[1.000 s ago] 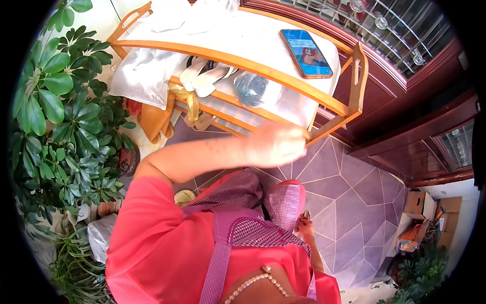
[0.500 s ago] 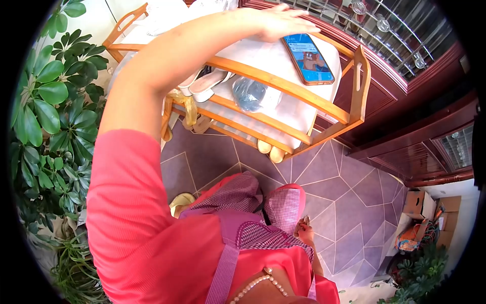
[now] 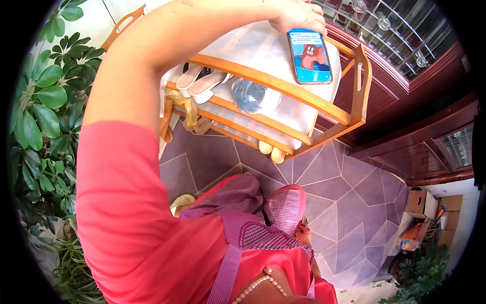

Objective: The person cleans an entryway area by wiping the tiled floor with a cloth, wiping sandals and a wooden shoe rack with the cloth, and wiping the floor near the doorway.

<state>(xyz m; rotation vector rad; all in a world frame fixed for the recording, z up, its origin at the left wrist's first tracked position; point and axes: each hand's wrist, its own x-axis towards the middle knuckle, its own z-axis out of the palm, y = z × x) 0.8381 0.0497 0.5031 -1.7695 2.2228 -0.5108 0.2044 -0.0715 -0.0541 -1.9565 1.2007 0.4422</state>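
My left hand (image 3: pixel 299 16) reaches over the top of a wooden rack (image 3: pixel 268 77), its fingers bent together at the far end of a smartphone (image 3: pixel 311 58). The top of the view cuts off part of this hand. The phone's lit screen shows a cartoon mouse below message boxes. It is near the right end of the rack's pale top, and the hand covers its upper edge. Low beside my right knee, my right hand (image 3: pixel 303 234) has curled fingers. Whatever they hold, if anything, is too small to make out.
On the rack's lower levels are sandals (image 3: pixel 206 87), a clear plastic bag (image 3: pixel 249 95) and light shoes (image 3: pixel 271 151). Leafy plants (image 3: pixel 48 116) crowd the left. A dark red door (image 3: pixel 420 159) stands right, with cardboard boxes (image 3: pixel 421 203) near it. Purple tiles (image 3: pixel 349 202) cover the floor.
My left hand has shifted slightly right, and its stretched fingers have bent in at the phone. The phone has turned more upright in view. My right hand stays by the knee.
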